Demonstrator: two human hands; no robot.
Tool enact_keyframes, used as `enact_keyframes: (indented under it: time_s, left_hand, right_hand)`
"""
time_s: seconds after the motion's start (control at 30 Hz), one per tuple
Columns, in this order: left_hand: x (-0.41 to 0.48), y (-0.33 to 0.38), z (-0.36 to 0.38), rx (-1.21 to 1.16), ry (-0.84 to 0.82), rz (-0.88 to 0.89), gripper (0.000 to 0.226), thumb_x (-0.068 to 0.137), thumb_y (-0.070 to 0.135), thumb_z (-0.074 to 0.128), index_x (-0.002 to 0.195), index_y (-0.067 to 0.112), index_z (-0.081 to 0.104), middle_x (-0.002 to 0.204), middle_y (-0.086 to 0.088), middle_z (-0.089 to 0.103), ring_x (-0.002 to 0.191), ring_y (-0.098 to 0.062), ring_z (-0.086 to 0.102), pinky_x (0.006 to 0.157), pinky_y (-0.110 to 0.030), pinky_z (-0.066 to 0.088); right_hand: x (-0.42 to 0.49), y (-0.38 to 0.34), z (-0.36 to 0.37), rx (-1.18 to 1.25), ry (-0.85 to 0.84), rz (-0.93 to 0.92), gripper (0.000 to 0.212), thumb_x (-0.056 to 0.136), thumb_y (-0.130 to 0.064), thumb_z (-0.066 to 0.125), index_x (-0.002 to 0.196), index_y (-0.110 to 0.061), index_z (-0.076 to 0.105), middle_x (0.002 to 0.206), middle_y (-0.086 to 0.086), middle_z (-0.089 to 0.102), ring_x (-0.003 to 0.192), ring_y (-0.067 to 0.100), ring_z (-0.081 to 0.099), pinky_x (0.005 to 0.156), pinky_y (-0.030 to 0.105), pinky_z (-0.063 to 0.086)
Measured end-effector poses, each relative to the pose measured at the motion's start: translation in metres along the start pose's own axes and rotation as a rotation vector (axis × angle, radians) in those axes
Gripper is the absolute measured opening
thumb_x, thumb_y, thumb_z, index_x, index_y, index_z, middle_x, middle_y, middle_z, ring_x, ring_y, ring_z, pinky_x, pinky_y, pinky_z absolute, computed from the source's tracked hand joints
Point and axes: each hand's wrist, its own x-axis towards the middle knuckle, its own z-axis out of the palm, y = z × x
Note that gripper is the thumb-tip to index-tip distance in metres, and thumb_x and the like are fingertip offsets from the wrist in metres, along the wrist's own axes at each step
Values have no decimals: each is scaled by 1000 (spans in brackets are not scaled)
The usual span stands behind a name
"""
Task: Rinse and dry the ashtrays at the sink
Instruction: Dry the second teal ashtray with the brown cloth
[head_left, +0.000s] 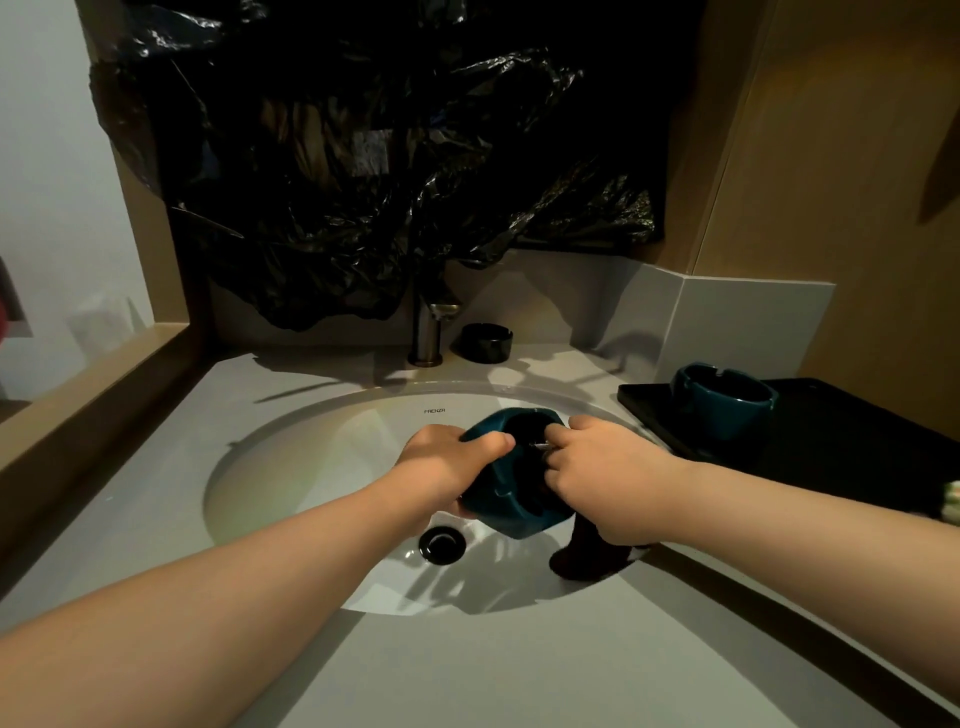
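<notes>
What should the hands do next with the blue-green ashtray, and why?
Probably rub the right hand round inside the teal ashtray. The left hand grips its side over the sink basin, the right fingers curl over its rim into the bowl, and no water shows at the tap.

- Grey worktop (467, 675), smooth, running into a corner at the back.
- White oval sink (291, 467) set into it.
- Metal tap (427, 332) standing behind the sink.
- Black ashtray (486, 343) just beside the tap.
- Black tray (857, 447) at the right edge.
</notes>
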Motion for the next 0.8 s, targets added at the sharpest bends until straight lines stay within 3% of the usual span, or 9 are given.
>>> enact_keyframes:
  time_s: [0.17, 0.27, 0.33, 0.4, 0.47, 0.57, 0.63, 0.73, 0.8]
  left_hand:
    - [5, 0, -5, -18, 113, 62, 24, 84, 39, 67, 86, 15, 64, 89, -12, 69, 81, -30, 69, 63, -36, 60]
    - [7, -2, -9, -55, 125, 64, 25, 85, 41, 65, 84, 17, 65, 89, -13, 71, 81, -31, 69, 65, -38, 61]
    - [8, -3, -11, -137, 125, 50, 29, 85, 42, 64, 89, 14, 66, 93, -15, 70, 83, -32, 69, 60, -36, 60]
    - [9, -3, -14, -248, 119, 28, 30, 85, 42, 65, 90, 12, 65, 95, -16, 69, 86, -32, 68, 63, -38, 60]
    - [10, -3, -16, -350, 118, -3, 29, 85, 42, 65, 87, 13, 62, 96, -16, 68, 87, -32, 68, 69, -42, 60]
    - [14, -7, -20, -413, 130, -17, 31, 84, 43, 67, 93, 14, 60, 102, -14, 67, 90, -31, 68, 69, -41, 60]
    - [15, -9, -21, -441, 117, -25, 34, 84, 40, 68, 101, 12, 59, 105, -14, 67, 92, -31, 67, 73, -43, 60]
    - [14, -9, -20, -477, 85, -20, 31, 87, 35, 66, 105, 12, 56, 102, -11, 64, 95, -32, 65, 78, -45, 59]
    - [13, -8, -20, -530, 56, -17, 27, 90, 31, 63, 106, 12, 54, 101, -10, 62, 97, -33, 63, 83, -48, 57]
  right_hand:
    - [14, -9, -29, 583, -152, 130, 22, 78, -6, 50, 97, -10, 61, 89, 9, 55, 71, 15, 42, 56, 22, 31]
    - [22, -6, -36, 981, -157, 194, 12, 76, 3, 48, 82, -5, 55, 72, 9, 50, 62, 19, 46, 51, 27, 35]
    - [22, 3, -37, 1176, -100, 227, 11, 75, 5, 53, 83, -3, 56, 71, 16, 51, 61, 18, 48, 53, 30, 38]
    - [19, 10, -36, 1337, -15, 279, 24, 78, 0, 62, 98, -11, 62, 85, 9, 65, 71, 14, 60, 65, 29, 49]
    - [16, 15, -31, 1449, 97, 397, 39, 80, -7, 68, 113, -23, 56, 96, 0, 67, 80, 13, 66, 71, 26, 55]
    - [16, 18, -18, 1552, 227, 604, 45, 80, -1, 64, 116, -25, 49, 83, 6, 66, 59, 13, 61, 55, 25, 50]
    - [15, 22, -5, 1509, 283, 737, 46, 80, 3, 56, 115, -26, 50, 87, 11, 65, 57, 17, 55, 53, 30, 44]
    - [12, 30, 16, 1517, 348, 970, 43, 82, 0, 52, 117, -26, 54, 86, 11, 62, 65, 20, 56, 60, 33, 45]
    - [12, 30, 24, 1678, 312, 1088, 35, 85, -7, 56, 119, -17, 59, 96, 12, 64, 82, 24, 61, 73, 33, 49]
